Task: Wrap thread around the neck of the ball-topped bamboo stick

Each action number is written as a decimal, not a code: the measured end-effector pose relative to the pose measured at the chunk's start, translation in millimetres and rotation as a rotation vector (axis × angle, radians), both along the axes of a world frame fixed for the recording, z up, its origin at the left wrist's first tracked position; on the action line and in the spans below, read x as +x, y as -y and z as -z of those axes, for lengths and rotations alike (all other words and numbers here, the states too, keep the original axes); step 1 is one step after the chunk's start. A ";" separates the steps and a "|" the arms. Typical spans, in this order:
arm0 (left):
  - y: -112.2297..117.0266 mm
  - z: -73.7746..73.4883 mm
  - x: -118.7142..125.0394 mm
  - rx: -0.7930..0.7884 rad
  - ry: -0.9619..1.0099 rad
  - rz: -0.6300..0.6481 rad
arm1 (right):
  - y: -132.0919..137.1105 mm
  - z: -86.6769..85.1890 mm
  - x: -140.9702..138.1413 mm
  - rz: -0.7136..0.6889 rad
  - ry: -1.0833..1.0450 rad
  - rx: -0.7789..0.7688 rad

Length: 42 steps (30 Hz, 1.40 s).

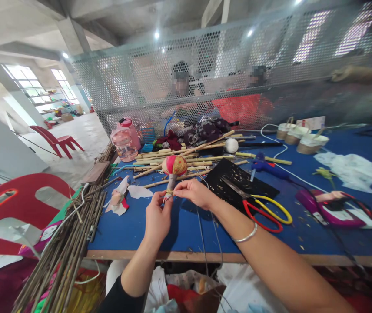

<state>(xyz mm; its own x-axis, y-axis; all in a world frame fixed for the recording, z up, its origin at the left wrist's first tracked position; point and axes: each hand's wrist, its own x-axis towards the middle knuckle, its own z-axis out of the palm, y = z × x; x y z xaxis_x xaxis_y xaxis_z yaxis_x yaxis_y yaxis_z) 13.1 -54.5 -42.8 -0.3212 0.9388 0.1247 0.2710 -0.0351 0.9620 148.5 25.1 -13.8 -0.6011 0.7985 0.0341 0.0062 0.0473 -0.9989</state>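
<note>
Over the blue table [121, 234], near its front edge, I have my left hand [158, 217] holding the lower end of a round-headed fabric piece [174, 166] — head up, stem wrapped in grey. My right hand [195, 194] is pinched narrow beside that stem; whether it grips thread, I can't tell. Scissors [243, 194] lie to the right, blades over a black sheet [217, 174].

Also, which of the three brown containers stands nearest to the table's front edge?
The rightmost container; the middle container and the leftmost container both stand farther back.
</note>
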 end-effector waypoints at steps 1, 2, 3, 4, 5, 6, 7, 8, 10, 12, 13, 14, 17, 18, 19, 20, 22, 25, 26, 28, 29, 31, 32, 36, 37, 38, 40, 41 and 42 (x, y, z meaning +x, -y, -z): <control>0.3 0.1 -0.2 0.001 0.011 0.002 | -1.6 0.6 0.8 -0.001 0.016 0.014; 0.6 0.2 -0.3 0.005 0.020 0.002 | -2.9 1.3 1.3 -0.007 0.032 0.025; 0.9 0.4 -0.3 0.010 0.027 0.001 | -4.0 2.3 1.4 -0.011 0.048 0.035; 1.0 0.6 -0.3 0.014 0.037 -0.003 | -4.9 3.3 1.4 -0.012 0.063 0.044; 0.9 0.9 -0.3 0.015 0.050 -0.006 | -5.7 4.5 1.3 -0.013 0.075 0.052; 0.8 1.3 -0.2 0.015 0.072 -0.009 | -6.5 5.5 1.3 -0.014 0.082 0.058; 0.7 1.6 -0.1 0.014 0.101 -0.011 | -7.3 6.4 1.4 -0.019 0.082 0.058; 0.5 1.7 0.1 0.010 0.137 -0.009 | -8.1 7.0 1.5 -0.028 0.079 0.053; 0.7 0.7 0.7 -0.005 0.217 0.007 | -9.3 7.1 2.0 -0.046 0.069 0.032; 1.7 -2.8 1.5 -0.033 0.303 0.031 | -9.7 6.1 2.5 -0.033 0.054 0.013; 2.7 -5.4 1.7 -0.050 0.350 0.045 | -9.4 5.3 2.6 -0.022 0.044 0.002; 3.8 -8.4 1.6 -0.067 0.399 0.061 | -9.0 4.5 2.8 -0.013 0.031 -0.016; 7.8 -16.9 -0.7 -0.094 0.533 0.132 | -7.3 2.4 4.1 -0.049 -0.034 -0.116; 8.8 -18.7 -1.9 -0.094 0.571 0.172 | -6.8 2.1 4.8 -0.085 -0.060 -0.150; 9.5 -19.7 -3.3 -0.096 0.609 0.218 | -6.5 2.1 5.5 -0.125 -0.087 -0.179; 9.6 -19.9 -4.5 -0.104 0.651 0.266 | -6.3 2.3 6.1 -0.167 -0.112 -0.206; 8.5 -18.5 -6.4 -0.149 0.747 0.352 | -6.0 3.8 6.5 -0.230 -0.149 -0.260; 4.4 -14.7 -6.3 -0.298 0.781 0.369 | -5.7 6.7 4.0 -0.195 -0.161 -0.305; 3.2 -13.7 -5.5 -0.329 0.719 0.335 | -5.5 7.3 2.5 -0.155 -0.152 -0.300; 1.7 -12.1 -2.9 -0.287 0.500 0.209 | -4.6 7.7 -1.0 -0.076 -0.135 -0.271; 1.4 -11.4 -1.3 -0.219 0.375 0.140 | -3.9 7.7 -2.8 -0.055 -0.131 -0.254; 0.9 -10.1 1.5 -0.053 0.161 0.029 | -2.3 7.6 -6.4 -0.057 -0.139 -0.223; 0.5 -9.6 2.6 0.008 0.086 0.000 | -1.6 7.9 -7.9 -0.068 -0.151 -0.209; -4.1 -9.4 2.5 0.044 0.027 -0.032 | -2.2 10.7 -9.6 -0.082 -0.174 -0.145; -5.7 -9.9 1.3 0.022 0.060 -0.041 | -2.9 11.1 -8.8 -0.059 -0.158 -0.120; -7.1 -10.4 -0.2 0.001 0.101 -0.051 | -3.6 11.0 -7.6 -0.027 -0.133 -0.089; -9.5 -11.4 -3.9 -0.024 0.183 -0.062 | -4.0 9.2 -5.0 0.042 -0.082 -0.018; -10.2 -11.9 -5.7 -0.027 0.219 -0.059 | -3.5 7.6 -3.9 0.064 -0.064 0.013; -10.6 -12.5 -7.4 -0.026 0.252 -0.050 | -2.6 5.8 -3.2 0.072 -0.053 0.035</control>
